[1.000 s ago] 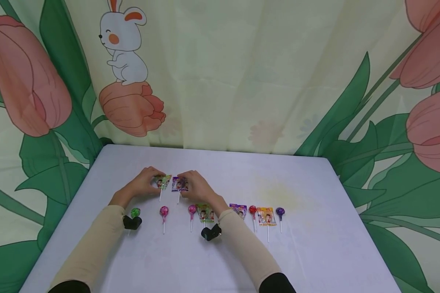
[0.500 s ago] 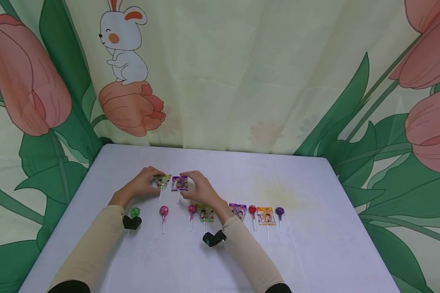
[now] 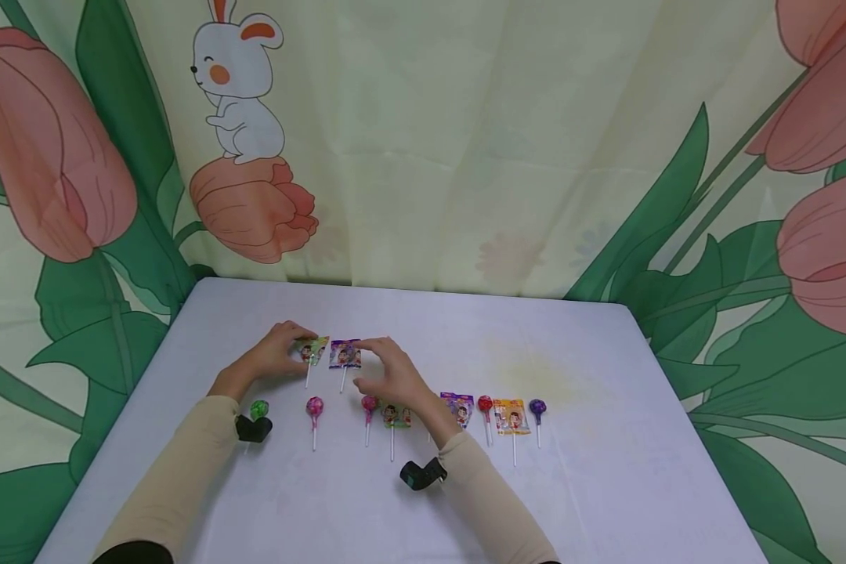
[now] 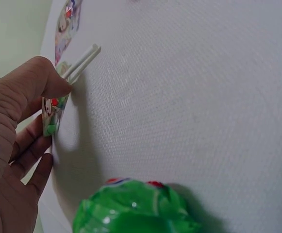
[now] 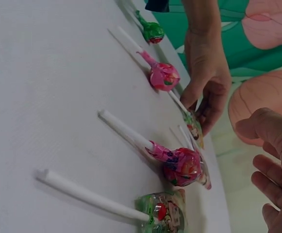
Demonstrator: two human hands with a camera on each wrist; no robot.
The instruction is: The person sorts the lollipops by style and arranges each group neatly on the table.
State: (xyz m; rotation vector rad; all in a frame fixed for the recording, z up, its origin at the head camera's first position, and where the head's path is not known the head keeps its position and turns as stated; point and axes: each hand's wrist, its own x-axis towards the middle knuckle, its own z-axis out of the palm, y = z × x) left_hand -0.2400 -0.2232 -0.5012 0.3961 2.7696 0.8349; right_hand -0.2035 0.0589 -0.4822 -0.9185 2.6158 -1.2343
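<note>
My left hand (image 3: 273, 356) grips the side of a flat square lollipop in a green wrapper (image 3: 313, 350), at the back left of the table. In the left wrist view, the thumb lies by its white stick and the other fingers are behind the wrapper (image 4: 49, 116). Just to its right a flat lollipop in a purple wrapper (image 3: 345, 353) lies with its stick toward me. My right hand (image 3: 398, 377) is spread beside that purple lollipop, thumb and fingers apart, holding nothing. The right wrist view shows this hand (image 5: 279, 165) clear of every lollipop.
Nearer me lies a row of lollipops: a green ball (image 3: 259, 409), two pink balls (image 3: 315, 406), a green flat one (image 3: 395, 417), a purple flat one (image 3: 458, 406), a red ball (image 3: 486, 404), an orange flat one (image 3: 512, 417) and a purple ball (image 3: 538, 406). A printed curtain hangs behind the table.
My right hand has let go of the purple flat lollipop and drawn back to the right and toward me. The left hand has stayed in place on the green one.
</note>
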